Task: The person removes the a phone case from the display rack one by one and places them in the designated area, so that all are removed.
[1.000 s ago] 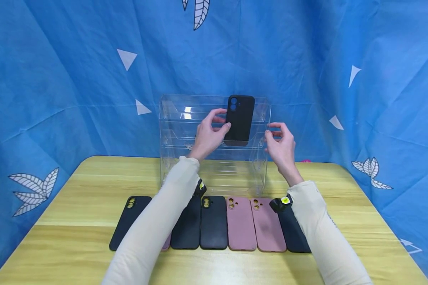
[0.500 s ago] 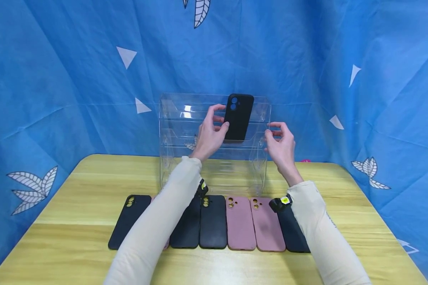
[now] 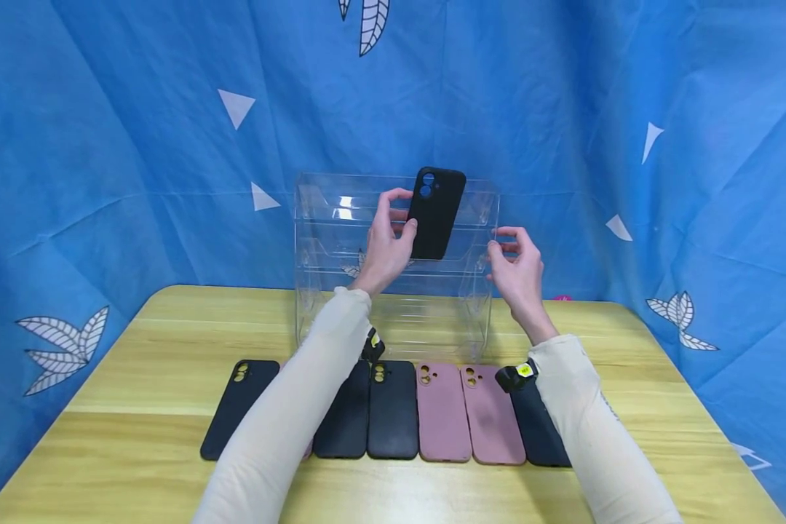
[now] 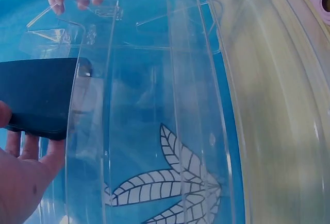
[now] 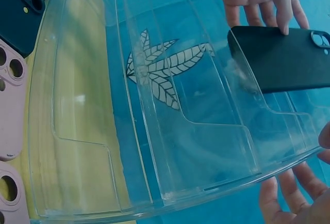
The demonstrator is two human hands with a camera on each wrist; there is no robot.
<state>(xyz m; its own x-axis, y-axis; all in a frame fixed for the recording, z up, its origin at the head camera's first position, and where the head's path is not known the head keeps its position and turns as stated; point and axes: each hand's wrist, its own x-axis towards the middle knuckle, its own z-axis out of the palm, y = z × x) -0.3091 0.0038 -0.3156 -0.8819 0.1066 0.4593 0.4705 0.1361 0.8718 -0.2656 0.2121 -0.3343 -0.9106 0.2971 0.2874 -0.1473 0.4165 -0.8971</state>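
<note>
My left hand [image 3: 389,240] pinches a black phone case [image 3: 437,212] by its left edge, thumb in front and fingers behind. The case stands with its camera holes at the top and leans a little to the right. Its lower end is at an upper tier of a clear plastic display rack [image 3: 393,285]; in the right wrist view that end shows behind a clear front lip. At the rack's right side wall, my right hand [image 3: 517,269] holds on, with the thumb [image 5: 325,136] on one side of the wall and the fingers [image 5: 289,193] on the other.
On the wooden table [image 3: 105,451], in front of the rack, lies a row of several black and pink phone cases, among them a black one [image 3: 393,411] and a pink one [image 3: 443,415]. My left sleeve covers part of the row. A blue curtain [image 3: 563,131] hangs behind.
My left hand has moved slightly up and left with the black phone case, which now tilts more to the right. My right hand stays at the rack's side.
</note>
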